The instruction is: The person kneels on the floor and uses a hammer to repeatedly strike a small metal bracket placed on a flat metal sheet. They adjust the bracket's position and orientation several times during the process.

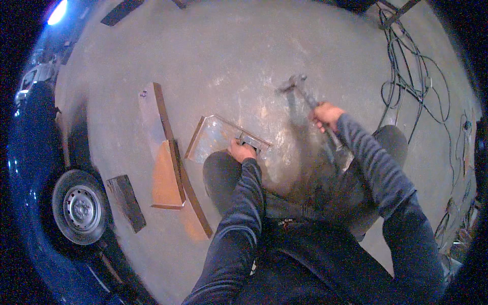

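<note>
My right hand (328,114) is closed around the handle of a hammer (310,100). The hammer is raised over the floor, its head (292,84) up and to the left of the hand, slightly blurred. My left hand (242,150) is closed on a small metal piece (250,141) at the folded edge of a sheet-metal panel (216,133). The panel is greyish with brown, rusty raised edges and lies before my left knee. My fingers partly cover the small piece, so its exact kind is unclear.
Left of the panel lie a rusty orange sheet-metal piece (166,175), a long brown angled strip (165,112) and a dark flat board (126,203). A blue car with a wheel (80,207) stands at far left. Black cables (406,84) tangle across the floor at right.
</note>
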### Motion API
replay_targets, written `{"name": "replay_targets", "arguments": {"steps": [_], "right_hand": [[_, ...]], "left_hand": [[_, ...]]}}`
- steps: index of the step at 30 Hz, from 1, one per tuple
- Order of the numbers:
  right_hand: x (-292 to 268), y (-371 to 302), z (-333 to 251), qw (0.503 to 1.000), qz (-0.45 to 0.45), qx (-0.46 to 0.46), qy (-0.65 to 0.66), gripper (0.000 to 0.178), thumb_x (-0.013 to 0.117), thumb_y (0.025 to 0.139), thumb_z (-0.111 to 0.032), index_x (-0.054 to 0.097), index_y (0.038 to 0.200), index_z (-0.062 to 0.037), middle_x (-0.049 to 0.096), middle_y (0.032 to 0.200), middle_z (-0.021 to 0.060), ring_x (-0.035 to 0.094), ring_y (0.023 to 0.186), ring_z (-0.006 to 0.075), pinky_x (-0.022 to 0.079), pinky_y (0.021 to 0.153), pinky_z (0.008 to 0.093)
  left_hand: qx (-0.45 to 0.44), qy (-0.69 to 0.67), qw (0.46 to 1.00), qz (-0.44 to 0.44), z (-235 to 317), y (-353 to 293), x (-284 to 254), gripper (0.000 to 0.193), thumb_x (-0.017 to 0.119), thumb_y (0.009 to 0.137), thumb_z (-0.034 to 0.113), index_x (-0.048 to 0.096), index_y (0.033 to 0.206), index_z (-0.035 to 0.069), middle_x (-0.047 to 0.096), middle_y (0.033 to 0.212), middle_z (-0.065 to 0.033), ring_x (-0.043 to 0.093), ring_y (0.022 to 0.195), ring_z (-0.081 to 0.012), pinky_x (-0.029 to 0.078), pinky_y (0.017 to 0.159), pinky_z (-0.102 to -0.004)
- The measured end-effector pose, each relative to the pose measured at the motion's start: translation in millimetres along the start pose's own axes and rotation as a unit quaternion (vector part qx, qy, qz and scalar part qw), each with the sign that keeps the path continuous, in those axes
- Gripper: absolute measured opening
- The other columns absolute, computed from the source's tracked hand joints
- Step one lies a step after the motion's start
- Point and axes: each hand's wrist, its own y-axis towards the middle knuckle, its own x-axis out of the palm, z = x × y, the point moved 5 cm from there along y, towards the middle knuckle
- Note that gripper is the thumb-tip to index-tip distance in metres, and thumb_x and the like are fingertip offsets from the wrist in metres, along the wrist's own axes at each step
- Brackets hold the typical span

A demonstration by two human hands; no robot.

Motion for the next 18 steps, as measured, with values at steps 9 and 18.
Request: {"name": "replay_targets", "arguments": {"steps": [9, 18], "right_hand": [[-109.7, -3.1, -38.1, 0.936, 0.286, -0.167, 0.115, 0.017, 0.062, 0.083, -0.018, 0.055, 0.083, -0.0027, 0.055, 0.062, 0.0048, 0.054, 0.048, 0.0173, 0.048, 0.043, 0.0328], [-17.6, -23.5, 24.2, 0.987, -0.006, 0.006, -0.163, 0.028, 0.065, 0.074, -0.014, 0.057, 0.097, -0.0003, 0.062, 0.073, 0.0108, 0.06, 0.054, 0.0191, 0.05, 0.043, 0.0362]], "left_hand": [[-0.005, -0.045, 0.999, 0.023, 1.3, -41.4, 20.9, 0.022, 0.054, 0.068, -0.001, 0.058, 0.09, -0.004, 0.056, 0.096, -0.0275, 0.053, 0.094, -0.0441, 0.041, 0.087, -0.0472], [-0.029, 0.011, 1.0, -0.001, 6.7, -36.0, 13.6, 0.026, 0.056, 0.066, -0.004, 0.056, 0.092, -0.003, 0.057, 0.093, -0.0215, 0.054, 0.092, -0.0369, 0.042, 0.087, -0.0425]]}}
